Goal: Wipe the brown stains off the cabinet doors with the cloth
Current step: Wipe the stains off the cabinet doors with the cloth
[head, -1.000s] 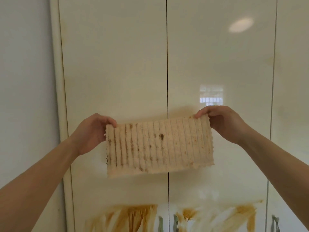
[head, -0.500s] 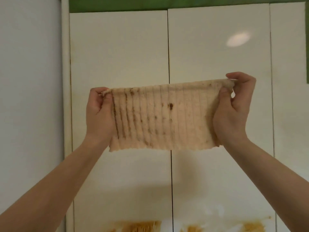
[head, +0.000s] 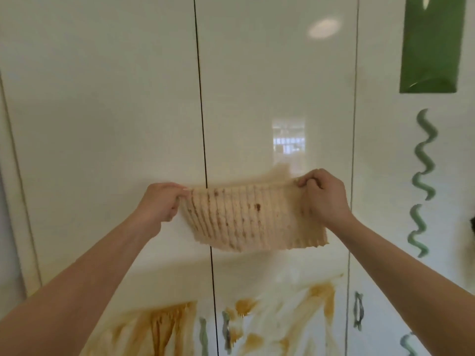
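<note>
The cloth [head: 254,222] is held up in front of the cabinet doors [head: 102,124], just below the middle of the view. One top corner is pinched by the left hand [head: 160,201], at 9 o'clock from the cloth; the other is pinched by the right hand [head: 323,199], at 3 o'clock; the fingers and thumbs of both hands are curled tight on the top edge.

The cloth is judged to be soft, thin and light; it sags in the middle and hangs down loose; it should be easy to fold or bunch up. It cannot be broken. Brown marks are seen on its ribs, most at the 9 o'clock side, so a cleaner part may be wanted for wiping. It is best taken by the corners, or bunched in one palm.

The brown stains [head: 159,327] are spread at 6 o'clock, well below the cloth; they are cut off by the bottom edge, so their full size is hidden. The cloth's top edge by the right hand is blurred; whether the cloth touches the doors cannot be told; whether it is wet cannot be told. The door handles [head: 226,335] are partly cut off too.
</note>
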`<state>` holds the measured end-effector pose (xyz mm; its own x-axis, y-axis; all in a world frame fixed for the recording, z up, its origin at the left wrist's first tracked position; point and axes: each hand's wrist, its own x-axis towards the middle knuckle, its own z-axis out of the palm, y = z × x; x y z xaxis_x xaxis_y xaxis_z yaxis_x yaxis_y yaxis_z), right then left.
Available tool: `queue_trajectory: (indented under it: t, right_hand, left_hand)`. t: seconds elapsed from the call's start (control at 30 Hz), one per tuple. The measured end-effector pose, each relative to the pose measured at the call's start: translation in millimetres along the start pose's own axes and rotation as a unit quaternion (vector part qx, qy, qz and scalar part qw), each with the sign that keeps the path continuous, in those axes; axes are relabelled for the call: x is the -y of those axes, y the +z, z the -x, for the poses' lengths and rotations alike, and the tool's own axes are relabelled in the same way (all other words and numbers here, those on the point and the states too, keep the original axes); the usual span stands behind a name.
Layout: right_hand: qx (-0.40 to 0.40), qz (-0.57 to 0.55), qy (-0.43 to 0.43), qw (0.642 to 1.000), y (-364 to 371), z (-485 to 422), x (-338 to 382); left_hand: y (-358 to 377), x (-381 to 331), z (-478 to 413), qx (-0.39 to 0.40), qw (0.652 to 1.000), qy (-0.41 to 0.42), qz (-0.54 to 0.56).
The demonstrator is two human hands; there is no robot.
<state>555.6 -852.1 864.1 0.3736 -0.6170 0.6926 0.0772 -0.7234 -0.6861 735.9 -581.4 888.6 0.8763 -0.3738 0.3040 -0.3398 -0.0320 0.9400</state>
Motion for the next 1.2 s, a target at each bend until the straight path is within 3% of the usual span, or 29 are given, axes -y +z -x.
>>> queue_trajectory:
  t: [0.1,0.2,0.27,0.33,0.47,0.63,0.73,0.8,0.83,0.9,0.97,1.07,1.2]
  right_hand:
    - [0.109,0.119,0.058,0.985,-8,-2,-40]
    - [0.209,0.224,0.054,0.950,-11,-1,-76]
    - [0.240,0.264,0.058,0.932,-9,0,-97]
    - [0.244,0.246,0.054,0.937,0,7,-109]
    - [0.080,0.062,0.047,0.994,26,44,-133]
    - [-0.056,-0.081,0.015,0.995,68,72,-172]
    - [-0.124,-0.070,-0.109,0.984,88,72,-202]
    - [-0.130,-0.024,-0.209,0.969,102,74,-223]
    - [-0.130,0.003,-0.251,0.959,110,74,-232]
    - [-0.143,0.043,-0.310,0.939,123,72,-248]
    - [-0.155,0.070,-0.360,0.917,129,66,-255]
    - [-0.127,0.161,-0.388,0.898,129,64,-250]
    - [-0.115,0.304,-0.362,0.873,132,65,-254]
  left_hand:
    - [36,21,5,0.013,0.992,-0.103,0.070]
    - [78,46,20,-0.020,0.977,-0.147,0.154]
    - [108,61,31,-0.056,0.965,-0.158,0.202]
    - [128,76,40,-0.102,0.948,-0.149,0.264]
    - [154,123,44,-0.198,0.919,-0.075,0.334]
    - [185,168,39,-0.230,0.927,0.033,0.294]
    - [201,201,34,-0.209,0.944,0.174,0.187]
    - [207,224,30,-0.189,0.940,0.284,0.030]
    - [209,234,24,-0.196,0.916,0.341,-0.083]
    - [212,251,5,-0.223,0.810,0.446,-0.309]
    - [217,253,-7,-0.222,0.743,0.448,-0.445]
    - [227,254,-10,-0.230,0.718,0.400,-0.521]
    - [234,261,-13,-0.256,0.699,0.393,-0.541]
